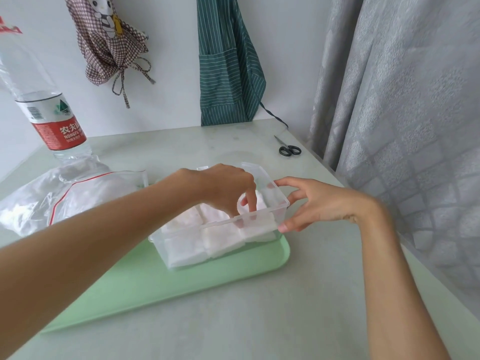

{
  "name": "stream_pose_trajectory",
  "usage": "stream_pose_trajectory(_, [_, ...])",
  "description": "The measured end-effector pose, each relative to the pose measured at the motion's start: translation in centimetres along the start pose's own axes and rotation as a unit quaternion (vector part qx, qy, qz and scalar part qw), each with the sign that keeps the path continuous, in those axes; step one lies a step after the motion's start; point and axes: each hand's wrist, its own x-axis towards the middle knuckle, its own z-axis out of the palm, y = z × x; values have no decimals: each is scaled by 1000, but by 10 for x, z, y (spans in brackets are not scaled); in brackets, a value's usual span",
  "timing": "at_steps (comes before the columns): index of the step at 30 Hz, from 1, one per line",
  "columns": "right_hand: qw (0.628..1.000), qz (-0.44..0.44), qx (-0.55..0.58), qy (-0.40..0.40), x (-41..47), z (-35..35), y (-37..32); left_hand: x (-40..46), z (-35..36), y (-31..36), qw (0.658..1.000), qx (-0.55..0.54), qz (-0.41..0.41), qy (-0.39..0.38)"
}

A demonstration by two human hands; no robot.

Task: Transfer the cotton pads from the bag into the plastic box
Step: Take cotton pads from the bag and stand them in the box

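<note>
Pale green-grey stone makes up the bench (259, 320) we lean over, with a mint green tray (155, 287) lying nearest us on it. On the tray's far right corner stands the clear plastic box (281, 203), already packed along its near wall with white cotton pads (220, 242) stacked in neat blocks.

Our left hand (223, 188) reaches down inside the box, its fingers (249, 201) curled over the pads at the right end; whether they pinch a pad or only press it flat we cannot tell. Our right hand (317, 203) steadies the box from the right, fingers loosely spread, thumb against the near corner and forefinger touching the far rim.

Left of the box lies the zip bag (72, 196), slumped on the bench with more white pads showing through it, so we judge the job partly done. Behind it stands a water bottle (52, 120); scissors (289, 149) lie well apart to the right, and two aprons hang on the wall beyond.

Risks we see: the light box could skid on the smooth tray if our right hand slackens, and pressing too hard could rumple the stacks or lift neighbouring pads out as our left hand withdraws.
</note>
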Motion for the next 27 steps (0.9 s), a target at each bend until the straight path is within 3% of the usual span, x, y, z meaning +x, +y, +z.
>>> stream_pose_trajectory(7, [1000, 9, 15, -26, -5, -1, -1, 9, 16, 3, 999, 30, 19, 7])
stream_pose_trajectory(12, [999, 11, 19, -26, -6, 0, -4, 5, 11, 2, 991, -130, 23, -33])
stream_pose_trajectory(16, [999, 16, 12, -29, -7, 0, -5, 5, 17, 10, 995, -87, 6, -51])
stream_pose_trajectory(19, [999, 25, 0, -30, -10, -2, -6, -6, 7, 6, 998, -62, -4, 30])
stream_pose_trajectory(22, [999, 41, -29, 11, -17, -7, -12, -46, -15, -15, 982, -71, -80, 154])
stream_pose_trajectory(24, [994, 27, -52, 87, -25, -11, -22, -87, -22, -30, 958, -79, -150, 231])
stream_pose_trajectory(27, [971, -68, -77, 218, -31, 1, -50, -158, -8, -55, 887, -110, -283, 348])
